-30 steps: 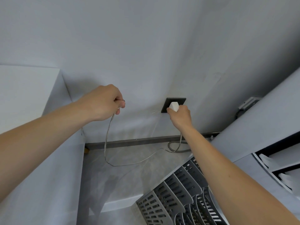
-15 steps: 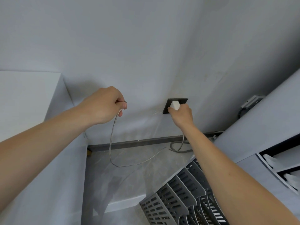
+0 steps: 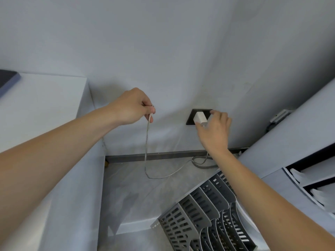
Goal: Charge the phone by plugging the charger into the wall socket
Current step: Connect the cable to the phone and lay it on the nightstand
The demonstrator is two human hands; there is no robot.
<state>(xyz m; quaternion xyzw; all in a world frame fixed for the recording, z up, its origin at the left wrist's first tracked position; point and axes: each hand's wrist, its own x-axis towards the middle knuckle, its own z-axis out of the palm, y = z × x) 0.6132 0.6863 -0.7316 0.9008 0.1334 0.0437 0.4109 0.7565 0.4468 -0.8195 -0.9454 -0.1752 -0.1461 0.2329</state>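
Observation:
A white charger block sits in the black wall socket, low on the white wall. My right hand is just right of it and below it, fingers spread; the thumb tip is at the block's lower edge. My left hand is left of the socket, pinched on the end of the thin grey charger cable. The cable hangs down to the floor and loops right toward the socket. A dark flat device lies at the far left on a white cabinet top; only its corner shows.
A grey slotted file rack stands on the floor under my right forearm. White shelving fills the right side. A thicker grey cord curls by the dark skirting board. The floor gap between cabinet and rack is narrow.
My right hand was closed around the charger block at the socket; now its fingers have spread and the block shows. My left hand has moved slightly right, still holding the cable end.

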